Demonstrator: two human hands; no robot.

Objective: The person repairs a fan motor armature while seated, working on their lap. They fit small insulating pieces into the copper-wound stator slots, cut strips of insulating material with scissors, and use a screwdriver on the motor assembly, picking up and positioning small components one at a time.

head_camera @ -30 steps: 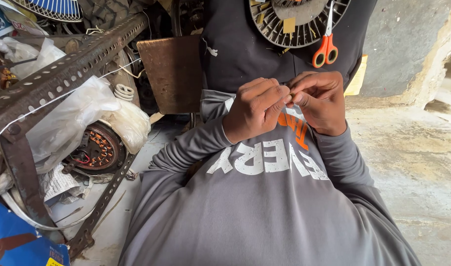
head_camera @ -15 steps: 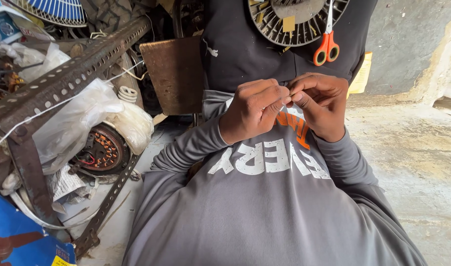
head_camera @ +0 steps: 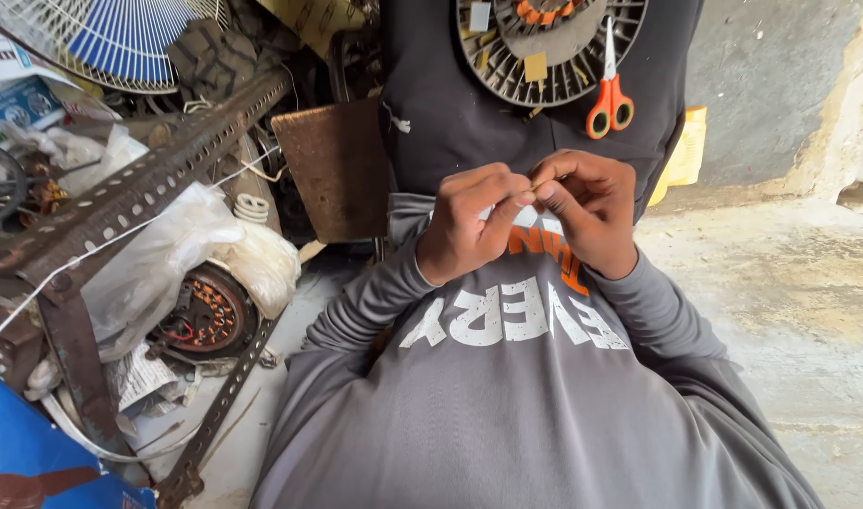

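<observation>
From the head camera, you are pinching something tiny between your left hand [head_camera: 474,219] and right hand [head_camera: 587,212], fingertips meeting in front of your grey printed sweatshirt [head_camera: 535,377]; both are closing tight, though what they are gripping is too small to tell. Just above them, orange-handled scissors [head_camera: 609,90] are resting on a round dark fan motor plate [head_camera: 552,47], probably for easy reach. Left of your hands, a rusty perforated metal rack [head_camera: 139,193] is crowding in; right, bare concrete floor [head_camera: 780,283] is leaving room.

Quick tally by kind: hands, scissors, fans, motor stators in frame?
Hands: 2, left hand and right hand, fingertips pinched together on something too small to tell
Orange-handled scissors: 1
Blue-bladed fan: 1
Motor stators: 2, and
Total: 6
</observation>
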